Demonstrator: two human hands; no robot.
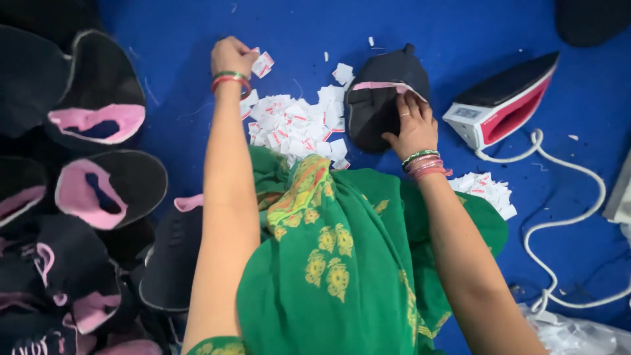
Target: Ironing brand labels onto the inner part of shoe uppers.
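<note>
My left hand [231,58] is closed in a pinch grip on a small white paper label with a red mark [262,64], held just above the far edge of the loose heap of white paper labels [296,125] that lies on the blue cloth-covered table [171,98]. My right hand [414,125] is open, its fingers pressed flat on a dark navy fabric shoe upper with a pink lining edge [378,98], pinning it to the table just beside the heap, with the lining band showing right at my fingertips. I can see no label on this piece yet, so I judge it is only at the stage of being held ready, the label picked but not placed. To the right stands a white and red electric iron [503,98] on its side, well apart from my hand, its white cord [565,217] looping across the table. A second, smaller pile of white labels [490,190] sits near my right forearm. On my left lies a large stack of dark fabric shoe uppers with pink linings [98,177]; whether they are finished I cannot tell. My green patterned garment [342,263] fills the foreground.
</note>
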